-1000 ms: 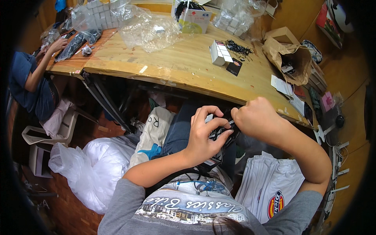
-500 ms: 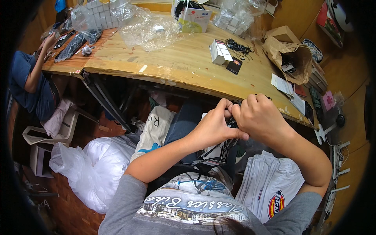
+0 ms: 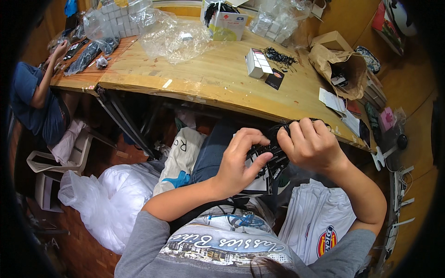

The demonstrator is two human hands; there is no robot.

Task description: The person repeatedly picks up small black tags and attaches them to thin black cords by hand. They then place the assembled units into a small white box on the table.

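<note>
Two hands: left hand (image 3: 241,162), right hand (image 3: 313,146); one black bundle (image 3: 272,155).

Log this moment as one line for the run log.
left hand: gripping black cable bundle | right hand: pinching its top | location: over lap, below wooden table

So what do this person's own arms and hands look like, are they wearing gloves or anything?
No gloves: the left hand and the right hand are both bare, with no rings, watch or wristband visible. The forearms are bare too. The grey sleeves of a T-shirt end about the elbows, and the shirt has a printed picture and script lettering across the chest. No cables or markings show on the arms.
</note>
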